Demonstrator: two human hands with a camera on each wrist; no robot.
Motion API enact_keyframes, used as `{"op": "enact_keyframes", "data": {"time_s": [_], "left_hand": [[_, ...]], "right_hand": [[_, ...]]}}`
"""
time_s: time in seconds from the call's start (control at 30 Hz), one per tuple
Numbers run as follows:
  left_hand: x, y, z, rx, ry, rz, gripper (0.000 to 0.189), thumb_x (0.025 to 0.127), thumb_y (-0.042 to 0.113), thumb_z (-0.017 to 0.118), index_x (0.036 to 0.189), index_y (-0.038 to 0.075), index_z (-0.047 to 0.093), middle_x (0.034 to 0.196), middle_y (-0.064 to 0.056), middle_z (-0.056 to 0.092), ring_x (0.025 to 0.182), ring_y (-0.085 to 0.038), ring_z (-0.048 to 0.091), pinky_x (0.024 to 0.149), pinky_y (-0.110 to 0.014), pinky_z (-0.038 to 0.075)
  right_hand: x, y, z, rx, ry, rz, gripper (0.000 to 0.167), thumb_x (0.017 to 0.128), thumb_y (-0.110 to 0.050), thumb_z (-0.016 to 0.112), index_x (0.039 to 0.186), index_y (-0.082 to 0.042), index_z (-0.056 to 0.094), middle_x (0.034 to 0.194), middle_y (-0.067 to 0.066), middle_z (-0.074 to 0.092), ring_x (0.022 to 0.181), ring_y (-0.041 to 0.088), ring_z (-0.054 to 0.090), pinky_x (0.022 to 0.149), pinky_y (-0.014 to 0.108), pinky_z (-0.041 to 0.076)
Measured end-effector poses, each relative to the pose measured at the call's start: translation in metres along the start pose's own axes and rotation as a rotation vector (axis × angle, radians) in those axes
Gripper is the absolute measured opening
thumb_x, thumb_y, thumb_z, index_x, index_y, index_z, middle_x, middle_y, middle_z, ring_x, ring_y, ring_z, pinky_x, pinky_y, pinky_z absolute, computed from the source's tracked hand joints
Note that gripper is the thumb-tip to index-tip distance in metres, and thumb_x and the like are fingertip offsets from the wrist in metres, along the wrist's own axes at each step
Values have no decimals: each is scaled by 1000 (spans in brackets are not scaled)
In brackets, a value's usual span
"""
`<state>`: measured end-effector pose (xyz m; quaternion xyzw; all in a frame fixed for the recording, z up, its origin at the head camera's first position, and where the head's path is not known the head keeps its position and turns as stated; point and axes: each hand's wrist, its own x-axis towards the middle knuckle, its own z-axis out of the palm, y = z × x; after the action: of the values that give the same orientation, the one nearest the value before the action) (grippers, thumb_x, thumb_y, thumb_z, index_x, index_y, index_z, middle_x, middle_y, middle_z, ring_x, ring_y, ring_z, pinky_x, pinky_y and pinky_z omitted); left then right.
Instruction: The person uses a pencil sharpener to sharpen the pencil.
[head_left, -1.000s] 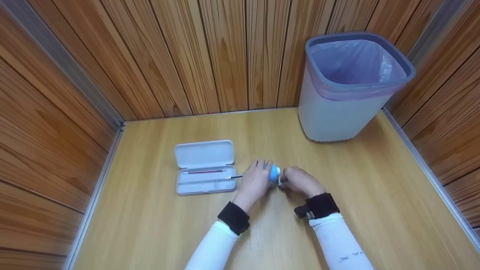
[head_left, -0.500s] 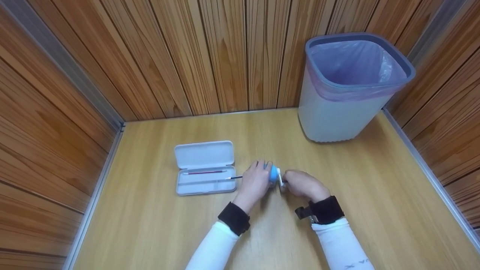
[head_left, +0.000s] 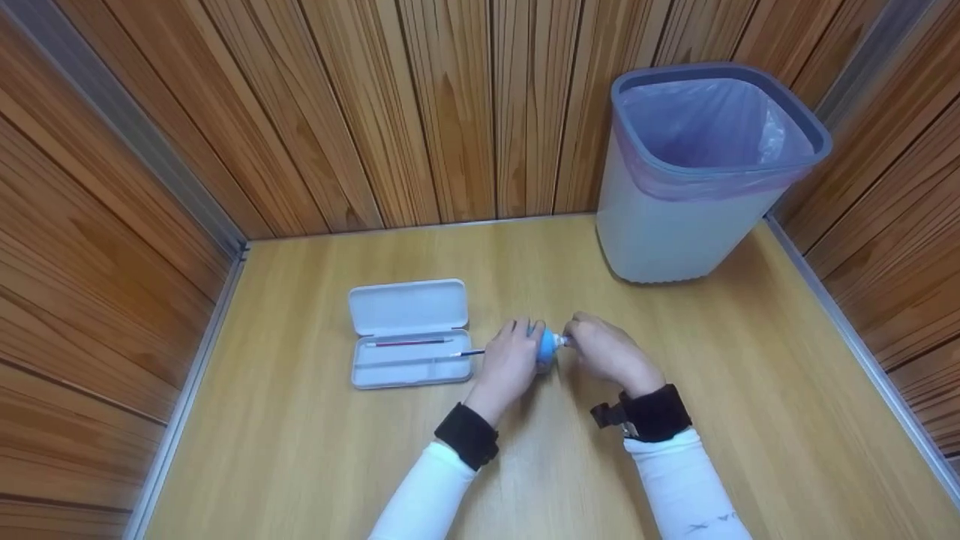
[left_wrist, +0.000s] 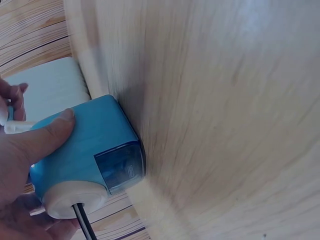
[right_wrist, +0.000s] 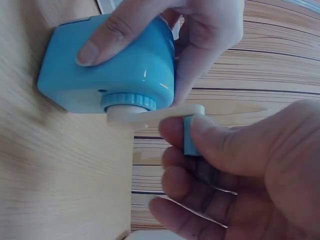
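Note:
My left hand [head_left: 510, 362] grips a blue crank pencil sharpener [left_wrist: 97, 132] on the table, thumb over its top. A dark pencil [left_wrist: 84, 222] sticks out of the sharpener's white round front; its far end reaches over the pencil case in the head view. On the opposite side, my right hand [head_left: 606, 356] pinches the blue knob [right_wrist: 190, 135] of the white crank arm [right_wrist: 167, 114] between thumb and forefinger. A dark see-through shavings drawer [left_wrist: 121, 167] shows low on the sharpener's front. The pencil's tip is hidden inside the sharpener.
Left of the hands lies an open pale pencil case [head_left: 409, 307] with a dark red pencil [head_left: 409, 343] in it. A bin [head_left: 667, 232] with a purplish liner stands at the back right. Wood-panelled walls [head_left: 465, 112] bound the table at the back and sides.
The right hand has carried the crank round: the arm hung down half a second ago and now points right toward the hand, which sits higher. The left hand and pencil have stayed put.

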<state>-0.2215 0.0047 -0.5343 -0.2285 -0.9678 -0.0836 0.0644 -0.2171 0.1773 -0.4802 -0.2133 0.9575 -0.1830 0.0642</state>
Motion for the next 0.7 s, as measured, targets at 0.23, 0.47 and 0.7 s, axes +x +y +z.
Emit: {"op": "enact_keyframes", "data": {"time_s": [0.23, 0.47, 0.7], "left_hand": [[0, 0, -1, -24, -24, -7, 48, 94, 15, 66, 140, 14, 55, 132, -13, 56, 119, -29, 53, 90, -38, 53], [0, 0, -2, -54, -49, -20, 53, 92, 18, 69, 143, 15, 53, 131, -12, 55, 119, -28, 52, 93, -39, 52], [1, 0, -1, -56, -64, -18, 60, 89, 28, 74, 143, 14, 53, 131, -12, 54, 120, -28, 52, 95, -38, 50]], "right_hand": [[8, 2, -1, -13, 55, 4, 15, 93, 0, 64, 107, 4, 69, 98, 13, 62, 92, 30, 63, 82, 41, 55], [17, 5, 1, 12, 100, 50, 17, 95, -3, 62, 109, 2, 69, 100, 12, 62, 93, 30, 63, 83, 41, 54], [30, 11, 6, 35, 127, 80, 16, 96, -6, 61, 107, 2, 70, 99, 13, 62, 91, 30, 63, 81, 42, 55]]}}
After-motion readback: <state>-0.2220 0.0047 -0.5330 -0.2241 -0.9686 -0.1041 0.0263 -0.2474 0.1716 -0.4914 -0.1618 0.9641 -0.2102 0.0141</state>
